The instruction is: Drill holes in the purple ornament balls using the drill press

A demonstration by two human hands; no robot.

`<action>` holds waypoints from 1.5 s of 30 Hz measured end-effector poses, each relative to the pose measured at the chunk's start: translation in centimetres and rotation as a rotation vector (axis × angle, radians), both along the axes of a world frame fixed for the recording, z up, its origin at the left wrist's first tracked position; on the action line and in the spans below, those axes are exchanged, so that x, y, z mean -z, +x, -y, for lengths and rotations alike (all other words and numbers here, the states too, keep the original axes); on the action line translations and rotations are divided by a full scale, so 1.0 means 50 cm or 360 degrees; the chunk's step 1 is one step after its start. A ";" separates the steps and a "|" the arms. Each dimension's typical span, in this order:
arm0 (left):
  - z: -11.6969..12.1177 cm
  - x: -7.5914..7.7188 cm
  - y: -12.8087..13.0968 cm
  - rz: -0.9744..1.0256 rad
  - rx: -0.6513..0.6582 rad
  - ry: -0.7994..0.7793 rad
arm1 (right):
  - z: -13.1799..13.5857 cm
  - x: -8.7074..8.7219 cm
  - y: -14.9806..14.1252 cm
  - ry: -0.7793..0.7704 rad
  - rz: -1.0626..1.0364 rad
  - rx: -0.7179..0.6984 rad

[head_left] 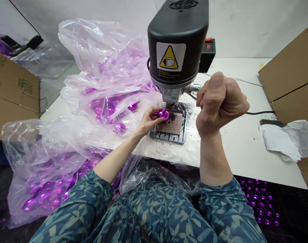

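Note:
Between the fingertips and thumb of my left hand (pixel 151 119) is a shiny purple faceted ball (pixel 163 114). It sits right under the chuck (pixel 170 106) of a black bench press (pixel 178 44), above a brown board (pixel 173 125) on the slotted metal base (pixel 167 137). Whether the ball touches the board or the tool tip, I cannot tell. My right hand (pixel 218 101) is raised in a fist beside the press's metal hub (pixel 193 87), closed round its lever; the gripped part is hidden by the fingers. Dark crumbs lie scattered around the base.
Clear plastic bags of purple balls (pixel 105 104) cover the table's left side, and more bagged balls (pixel 50 192) hang below its front edge. Cardboard boxes (pixel 290 64) flank the table (pixel 235 141). White paper (pixel 279 141) and a cable lie at right. More purple balls (pixel 260 202) are below.

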State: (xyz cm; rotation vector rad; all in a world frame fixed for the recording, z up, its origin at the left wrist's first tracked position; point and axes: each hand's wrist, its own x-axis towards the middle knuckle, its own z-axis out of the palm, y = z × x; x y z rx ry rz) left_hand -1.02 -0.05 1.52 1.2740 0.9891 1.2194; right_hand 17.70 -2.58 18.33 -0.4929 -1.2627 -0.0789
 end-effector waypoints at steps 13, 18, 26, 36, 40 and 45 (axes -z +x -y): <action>-0.003 0.026 0.025 -0.0208 0.0109 0.0070 | -0.003 0.002 0.001 0.0022 0.0016 0.0029; 0.008 0.033 0.039 -0.0311 0.0110 0.0209 | 0.003 0.001 0.001 -0.0114 0.0038 0.0099; 0.012 0.033 0.062 -0.0310 0.0049 0.0287 | 0.008 0.002 0.003 -0.0231 0.0252 0.0402; 0.020 0.041 0.062 -0.0240 -0.0005 0.0226 | -0.034 -0.066 -0.016 -0.0092 -0.0118 0.0056; 0.024 0.051 0.065 -0.0166 0.0040 0.0279 | -0.054 -0.079 -0.010 -0.0247 -0.0074 0.0042; 0.024 0.055 0.067 -0.0134 0.0029 0.0266 | -0.050 -0.076 -0.007 -0.0108 -0.0067 -0.0070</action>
